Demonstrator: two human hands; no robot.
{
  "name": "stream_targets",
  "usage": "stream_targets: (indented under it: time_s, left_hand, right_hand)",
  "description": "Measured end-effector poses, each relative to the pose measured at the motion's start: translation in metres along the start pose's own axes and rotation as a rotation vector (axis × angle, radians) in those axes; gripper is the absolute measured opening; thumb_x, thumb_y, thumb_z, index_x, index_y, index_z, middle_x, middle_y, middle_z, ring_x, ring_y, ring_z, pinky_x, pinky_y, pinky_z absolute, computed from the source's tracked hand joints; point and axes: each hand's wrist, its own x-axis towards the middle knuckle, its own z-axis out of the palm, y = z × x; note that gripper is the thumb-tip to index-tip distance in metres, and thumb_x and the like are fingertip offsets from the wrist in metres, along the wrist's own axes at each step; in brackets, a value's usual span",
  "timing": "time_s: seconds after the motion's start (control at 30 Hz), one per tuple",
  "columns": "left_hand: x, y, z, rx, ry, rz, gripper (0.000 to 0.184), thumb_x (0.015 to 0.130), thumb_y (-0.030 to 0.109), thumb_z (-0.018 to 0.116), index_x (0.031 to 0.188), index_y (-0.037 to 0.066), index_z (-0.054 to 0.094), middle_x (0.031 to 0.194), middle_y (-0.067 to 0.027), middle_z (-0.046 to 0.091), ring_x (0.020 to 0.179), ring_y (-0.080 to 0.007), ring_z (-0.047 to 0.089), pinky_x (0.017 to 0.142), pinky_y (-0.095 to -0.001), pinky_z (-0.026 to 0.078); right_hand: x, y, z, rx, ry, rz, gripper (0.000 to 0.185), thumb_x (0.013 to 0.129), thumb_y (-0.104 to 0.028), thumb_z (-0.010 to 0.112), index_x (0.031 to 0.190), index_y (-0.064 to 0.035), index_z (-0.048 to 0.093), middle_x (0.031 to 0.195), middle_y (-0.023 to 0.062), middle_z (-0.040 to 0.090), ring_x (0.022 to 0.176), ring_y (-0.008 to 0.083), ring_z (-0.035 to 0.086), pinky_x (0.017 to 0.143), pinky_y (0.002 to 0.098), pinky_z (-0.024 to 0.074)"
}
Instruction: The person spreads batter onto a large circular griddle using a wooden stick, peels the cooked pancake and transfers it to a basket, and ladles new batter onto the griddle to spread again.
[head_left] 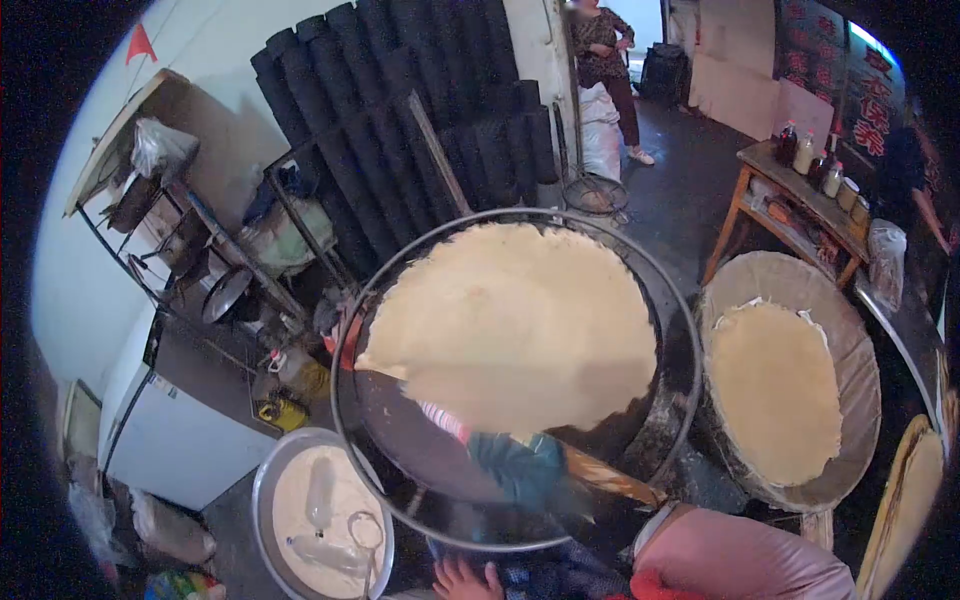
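A broad pale flatbread covers most of a round dark griddle with a metal rim; its front edge is ragged. My left hand is low in the view, below the griddle's front rim, fingers spread and holding nothing. A smeared teal cloth-like thing with a pink-striped end lies over the griddle's front part, beside a wooden piece. A pink sleeve or cover fills the lower right, near something red. My right hand cannot be made out there.
A batter basin with a ladle and bottles stands lower left. Right of the griddle, a lined basket holds another flatbread. Behind are black cylinders, a bottle table and a standing person. Another person's arm shows far right.
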Motion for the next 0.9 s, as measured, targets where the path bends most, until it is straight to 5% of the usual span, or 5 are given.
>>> stream_targets:
  time_s: [0.13, 0.43, 0.77, 0.83, 0.9]
  left_hand:
    - [0.003, 0.0, 0.001, 0.086, 0.058, 0.073, 0.057, 0.086, 0.044, 0.049, 0.117, -0.004, 0.047, 0.13, -0.0236, 0.038, 0.127, -0.0416, 0.028, 0.099, -0.0588, 0.023]
    - [0.007, -0.014, 0.017, 0.089, 0.097, 0.096, 0.06, 0.082, 0.044, 0.052, 0.117, -0.004, 0.047, 0.13, -0.0243, 0.038, 0.126, -0.0457, 0.028, 0.096, -0.0652, 0.024]
    - [-0.002, -0.004, 0.005, 0.077, 0.151, 0.051, 0.056, 0.085, 0.046, 0.049, 0.119, 0.001, 0.048, 0.13, -0.0217, 0.04, 0.125, -0.041, 0.031, 0.097, -0.059, 0.026]
    - [-0.004, -0.009, 0.008, 0.087, 0.169, 0.028, 0.056, 0.086, 0.046, 0.049, 0.119, 0.001, 0.049, 0.13, -0.0219, 0.04, 0.125, -0.0406, 0.031, 0.096, -0.0586, 0.027]
    - [-0.003, -0.028, 0.025, 0.134, 0.242, 0.062, 0.056, 0.087, 0.045, 0.047, 0.117, -0.001, 0.051, 0.129, -0.0232, 0.042, 0.123, -0.0404, 0.034, 0.095, -0.0575, 0.029]
  right_hand:
    - [0.001, 0.0, 0.003, 0.015, 0.012, 0.005, 0.032, 0.09, -0.022, 0.036, 0.11, -0.0061, 0.056, 0.112, 0.017, 0.055, 0.105, 0.0285, 0.053, 0.087, 0.0407, 0.0421]
    - [0.001, 0.018, -0.002, 0.051, 0.03, 0.047, 0.035, 0.093, -0.025, 0.033, 0.115, -0.0071, 0.054, 0.119, 0.0183, 0.052, 0.112, 0.0283, 0.049, 0.093, 0.0409, 0.0389]
    - [-0.068, 0.133, -0.004, 0.173, 0.105, 0.339, 0.039, 0.096, -0.028, 0.03, 0.121, -0.0082, 0.053, 0.127, 0.0198, 0.048, 0.119, 0.0281, 0.045, 0.099, 0.0411, 0.0353]
    - [-0.082, 0.18, 0.028, 0.555, 0.472, 0.285, 0.036, 0.094, -0.026, 0.034, 0.115, -0.0088, 0.057, 0.119, 0.0188, 0.054, 0.111, 0.0286, 0.051, 0.093, 0.0413, 0.0403]
    - [-0.143, 0.21, -0.071, -0.087, -0.053, 0.588, 0.026, 0.086, -0.021, 0.045, 0.095, -0.0093, 0.066, 0.088, 0.0133, 0.066, 0.079, 0.0305, 0.063, 0.067, 0.0422, 0.0499]
